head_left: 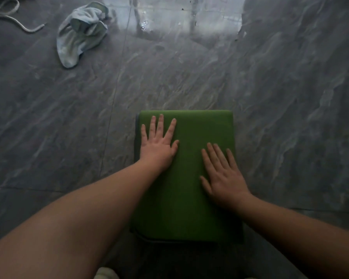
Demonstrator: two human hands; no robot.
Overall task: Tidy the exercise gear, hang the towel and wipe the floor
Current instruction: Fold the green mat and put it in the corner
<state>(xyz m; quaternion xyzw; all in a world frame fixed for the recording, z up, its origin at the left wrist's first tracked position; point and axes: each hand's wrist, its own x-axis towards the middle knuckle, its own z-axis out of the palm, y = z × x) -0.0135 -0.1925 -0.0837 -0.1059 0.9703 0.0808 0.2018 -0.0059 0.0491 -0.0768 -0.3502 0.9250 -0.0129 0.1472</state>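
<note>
Gear-tidying step judged in hand: folded green mat (186, 178) is pressed flat on the floor (280, 97) by left hand (157, 146) and right hand (222, 178), fingers spread, nothing pinched. Towel (81, 35) lies crumpled far left, unhung. Next likely needs a mat-edge grip.

Loads of open floor (270, 87) all round the folded green mat (187, 178), especially on the right. Only stuff in the way is far left: a crumpled pale blue towel (80, 34) and a white cord (10, 17) beyond it.
</note>
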